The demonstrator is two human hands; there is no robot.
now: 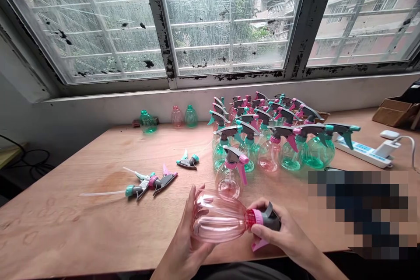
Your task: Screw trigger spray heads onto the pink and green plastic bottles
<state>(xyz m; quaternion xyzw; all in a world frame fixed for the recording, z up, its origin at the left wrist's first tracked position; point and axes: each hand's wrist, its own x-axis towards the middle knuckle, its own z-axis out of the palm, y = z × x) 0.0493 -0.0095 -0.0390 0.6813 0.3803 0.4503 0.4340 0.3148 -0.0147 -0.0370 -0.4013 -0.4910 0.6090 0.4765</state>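
Note:
A clear pink spray bottle point(219, 216) lies on its side in the air above the table's front edge, its neck pointing right. My left hand point(190, 232) cups the bottle's base, fingers behind it and thumb below. At the neck, my right hand point(282, 232) closes around the pink collar of a grey and pink trigger sprayer point(267, 218), which sits on the bottle's mouth. Whether the collar is fully tightened cannot be seen. Just behind stands an upright pink spray bottle point(229, 179) with its sprayer on.
Several green and pink spray bottles point(290, 155) stand grouped at right. Loose trigger sprayers point(160, 182) lie left of centre, another sprayer point(188, 162) behind them. Bottles without sprayers, including a green one point(190, 117), stand by the wall. A power strip point(367, 152) and cardboard box point(397, 111) are at right.

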